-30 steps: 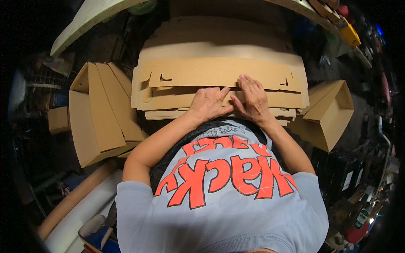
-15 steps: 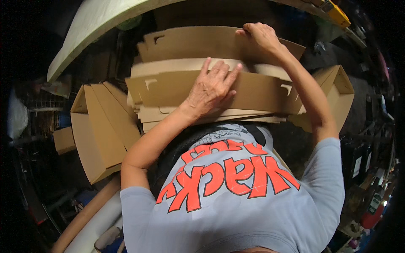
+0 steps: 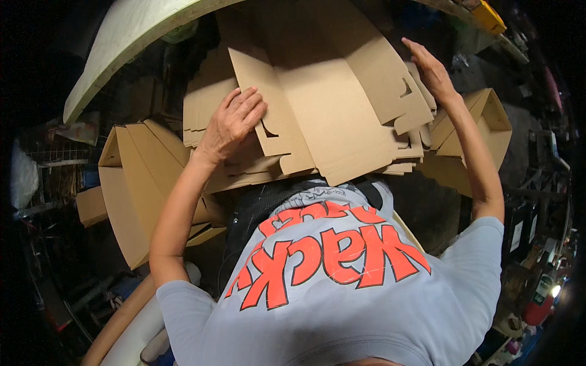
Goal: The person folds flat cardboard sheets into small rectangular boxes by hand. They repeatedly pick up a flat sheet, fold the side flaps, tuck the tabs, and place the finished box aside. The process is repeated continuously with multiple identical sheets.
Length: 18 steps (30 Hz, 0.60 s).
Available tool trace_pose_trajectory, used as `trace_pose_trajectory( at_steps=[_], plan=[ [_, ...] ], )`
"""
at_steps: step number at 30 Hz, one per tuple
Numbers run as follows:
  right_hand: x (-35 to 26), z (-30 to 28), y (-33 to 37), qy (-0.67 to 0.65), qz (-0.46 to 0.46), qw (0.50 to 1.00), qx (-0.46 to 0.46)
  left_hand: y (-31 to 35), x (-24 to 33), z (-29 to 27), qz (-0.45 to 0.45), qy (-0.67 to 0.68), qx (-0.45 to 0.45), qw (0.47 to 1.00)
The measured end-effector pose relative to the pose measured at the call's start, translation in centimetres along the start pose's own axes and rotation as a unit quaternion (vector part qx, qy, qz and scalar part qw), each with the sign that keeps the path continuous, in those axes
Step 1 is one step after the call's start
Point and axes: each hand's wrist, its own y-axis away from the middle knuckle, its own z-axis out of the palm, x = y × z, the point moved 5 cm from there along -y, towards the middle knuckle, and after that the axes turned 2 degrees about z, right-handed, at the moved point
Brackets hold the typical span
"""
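Note:
A creased flat cardboard box blank [image 3: 332,116] with slotted, notched side panels lies lengthwise in front of me, its near end close to my lap. My left hand [image 3: 234,122] rests with extended fingers at the outer edge of its left panel; the thumb is hidden. Beside the right panel, my right hand [image 3: 432,72] is held with fingers stretched out, holding nothing. Whether its fingertips touch the cardboard, I cannot tell. Underneath the blank lies a stack of similar cardboard sheets [image 3: 201,100], showing at both sides.
Folded cardboard pieces stand at left [image 3: 143,183] and right [image 3: 485,128]. A pale curved table edge [image 3: 104,67] arches across the far side. Long rolls [image 3: 137,323] lie at lower left. A red fire extinguisher [image 3: 538,305] stands at far right.
The blank has turned from crosswise to lengthwise, and its creased panels now show. My left hand has moved left to its edge; my right hand has shifted right, off the cardboard's far edge.

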Motion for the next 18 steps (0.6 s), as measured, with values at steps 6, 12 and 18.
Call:
trace_pose_trajectory(
  at_steps=[6,12,18],
  plan=[
    [-5.8,-1.1,3.1,0.114,-0.207,0.971,-0.048,1.1,-1.4,0.4,-0.058,0.063,0.009,0.996],
    [-9.9,0.6,-0.6,-0.392,0.060,0.914,-0.081,0.6,-3.6,-0.1,-0.208,0.205,0.096,0.952],
    [-15.2,-1.3,-1.7,-0.304,-0.060,0.945,-0.104,-3.6,-1.3,-0.9,-0.093,0.101,0.054,0.989]
  ],
)
